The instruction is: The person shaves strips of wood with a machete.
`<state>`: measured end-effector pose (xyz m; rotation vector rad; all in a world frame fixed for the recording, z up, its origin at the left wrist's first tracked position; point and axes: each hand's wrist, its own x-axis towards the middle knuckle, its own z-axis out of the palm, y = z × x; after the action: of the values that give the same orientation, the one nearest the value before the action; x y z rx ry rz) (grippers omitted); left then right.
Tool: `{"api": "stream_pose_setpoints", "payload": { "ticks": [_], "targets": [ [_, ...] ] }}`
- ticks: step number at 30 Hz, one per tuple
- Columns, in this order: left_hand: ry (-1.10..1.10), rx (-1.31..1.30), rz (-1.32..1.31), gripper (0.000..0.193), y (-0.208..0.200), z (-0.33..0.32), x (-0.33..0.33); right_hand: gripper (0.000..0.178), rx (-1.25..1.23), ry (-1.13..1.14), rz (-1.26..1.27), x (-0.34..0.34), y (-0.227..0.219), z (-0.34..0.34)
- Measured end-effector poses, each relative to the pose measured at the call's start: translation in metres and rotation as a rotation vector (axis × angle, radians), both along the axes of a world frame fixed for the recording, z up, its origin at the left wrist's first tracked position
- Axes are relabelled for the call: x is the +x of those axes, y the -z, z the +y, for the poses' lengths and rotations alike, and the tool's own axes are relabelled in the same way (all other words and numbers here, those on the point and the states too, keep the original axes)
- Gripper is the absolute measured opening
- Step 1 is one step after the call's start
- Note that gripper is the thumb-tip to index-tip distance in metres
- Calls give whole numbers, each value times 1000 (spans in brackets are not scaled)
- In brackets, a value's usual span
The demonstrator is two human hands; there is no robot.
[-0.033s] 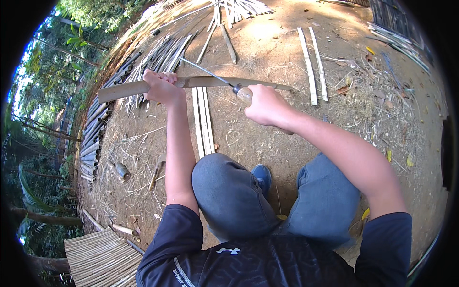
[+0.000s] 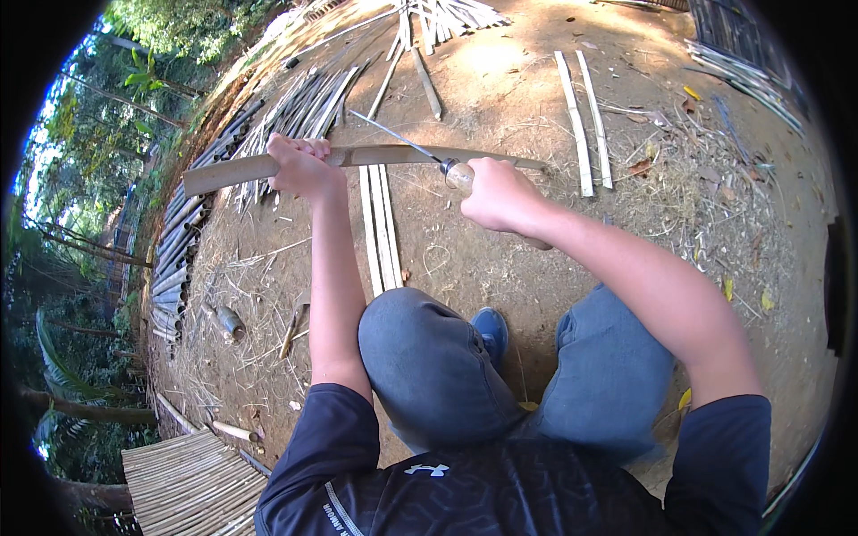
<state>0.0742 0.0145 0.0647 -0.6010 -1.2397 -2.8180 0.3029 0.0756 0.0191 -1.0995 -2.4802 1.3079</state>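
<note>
A long split bamboo strip (image 2: 234, 172) lies crosswise in front of me, above my knees. My left hand (image 2: 304, 167) is closed round it left of its middle. My right hand (image 2: 502, 196) grips the wooden handle of a knife (image 2: 458, 176). The knife's thin blade slants up and left across the strip, its tip beyond the strip's far edge. Whether the edge bites into the bamboo, I cannot tell. The strip's right end reaches past my right hand.
Pale bamboo slats (image 2: 382, 228) lie on the dirt beneath the strip, with two more slats (image 2: 575, 125) farther right. Bamboo poles (image 2: 174, 268) are stacked at left. A hooked tool (image 2: 293, 326) and a bamboo piece (image 2: 230, 322) lie near my left arm. A bamboo-slat platform (image 2: 192, 478) stands lower left.
The knife and my right hand have shifted slightly to the right, and the blade's tip sits a little lower. My left hand and the bamboo strip stay almost where they were.
</note>
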Motion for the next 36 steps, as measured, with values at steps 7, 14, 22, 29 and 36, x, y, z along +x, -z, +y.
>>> {"api": "stream_pose_setpoints", "payload": {
  "ticks": [7,14,22,29,36],
  "targets": [
    [92,14,38,35,3,-3,-8,31,0,-86,5,11,-6,-7],
    [-7,-19,14,37,4,-1,-17,27,24,7,-59,-2,39,25],
    [-41,-3,-28,32,4,0,-25,30,-17,-20,-150,-11,77,72],
    [-58,-18,-18,32,9,-1,-25,45,60,-153,91,5,95,58],
    [-47,-43,19,34,20,-14,-56,54,9,-152,75,7,113,56]
  ]
}}
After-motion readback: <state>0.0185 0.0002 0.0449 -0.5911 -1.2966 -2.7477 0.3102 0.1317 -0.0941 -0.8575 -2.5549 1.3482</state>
